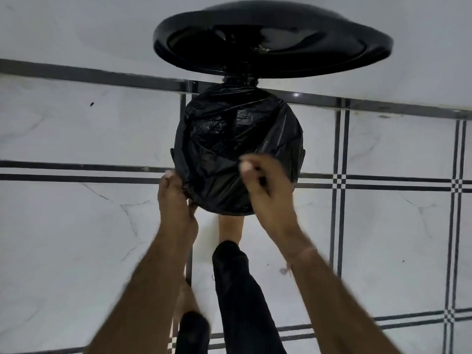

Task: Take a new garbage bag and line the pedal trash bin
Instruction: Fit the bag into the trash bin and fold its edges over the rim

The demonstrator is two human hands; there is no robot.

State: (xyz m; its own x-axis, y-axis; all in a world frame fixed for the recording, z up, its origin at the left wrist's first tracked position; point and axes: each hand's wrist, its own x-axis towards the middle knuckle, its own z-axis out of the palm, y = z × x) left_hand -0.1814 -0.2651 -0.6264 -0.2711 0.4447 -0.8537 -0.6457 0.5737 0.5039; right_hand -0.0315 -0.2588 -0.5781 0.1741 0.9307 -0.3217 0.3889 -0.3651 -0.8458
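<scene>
A round black pedal trash bin stands on the floor against the wall, its lid [273,39] raised upright. A black garbage bag [235,139] covers the bin's mouth and is draped over the rim. My left hand [176,198] pinches the bag at the near-left rim. My right hand [265,185] is blurred at the near-right rim, fingers curled on the bag's plastic. A bare foot [231,227] reaches under the bin's front, where the pedal is hidden.
The floor [76,226] is white marble tile with black border lines. A white wall [76,29] rises behind the bin above a dark skirting strip [102,74]. Dark trouser legs [240,290] fill the lower middle.
</scene>
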